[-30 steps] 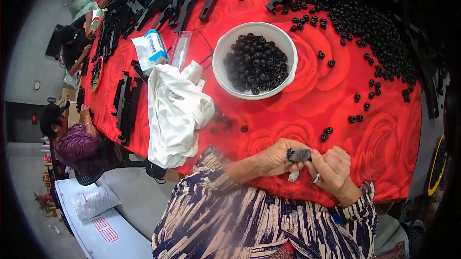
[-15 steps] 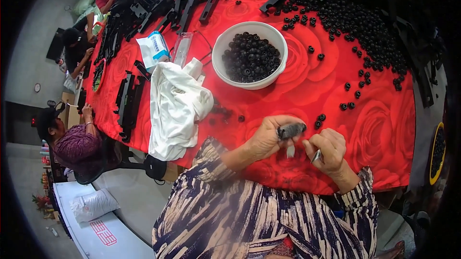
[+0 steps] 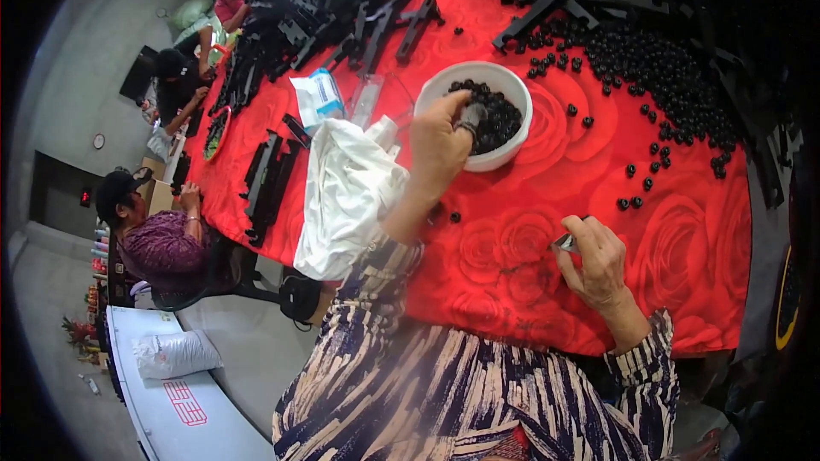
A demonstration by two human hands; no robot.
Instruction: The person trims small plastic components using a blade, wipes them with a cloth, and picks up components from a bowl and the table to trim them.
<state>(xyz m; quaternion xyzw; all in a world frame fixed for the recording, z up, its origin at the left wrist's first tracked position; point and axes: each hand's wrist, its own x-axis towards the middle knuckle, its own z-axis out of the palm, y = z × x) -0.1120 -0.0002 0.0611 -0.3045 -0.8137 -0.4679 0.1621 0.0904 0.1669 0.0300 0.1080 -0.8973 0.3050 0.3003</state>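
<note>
My left hand (image 3: 444,138) reaches over the rim of a white bowl (image 3: 516,143) full of small black round parts, and its fingers pinch one small dark part (image 3: 470,117) above the heap. My right hand (image 3: 595,258) rests low on the red rose-patterned tablecloth (image 3: 512,256), closed around a small silvery metal tool (image 3: 564,243) whose tip sticks out to the left. The two hands are well apart.
A white cloth bag (image 3: 346,192) lies left of the bowl. Loose black round parts (image 3: 666,85) are scattered at the right, long black plastic pieces (image 3: 359,8) are piled at the back. Other people (image 3: 158,239) sit along the table's left side.
The hands were together near the table's front edge holding a dark part. Now my left hand has stretched up to the bowl with the part, while the right stays back.
</note>
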